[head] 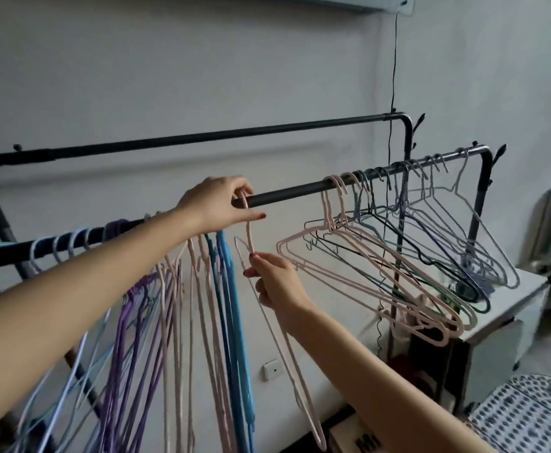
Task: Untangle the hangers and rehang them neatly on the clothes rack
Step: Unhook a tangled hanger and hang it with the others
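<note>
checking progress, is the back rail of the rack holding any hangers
No, the back rail is bare; all hangers hang on the front rail.

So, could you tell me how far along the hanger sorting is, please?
Done: purple, pink and blue hangers hang grouped at the left of the front rail. In hand: the left hand hooks one pink hanger onto the rail while the right hand steadies it. Left: the crossed bunch at the right.

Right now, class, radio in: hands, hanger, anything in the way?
Left hand pinching pink hanger hook at front rail. Right hand gripping its neck. Rail gap clear.
</note>
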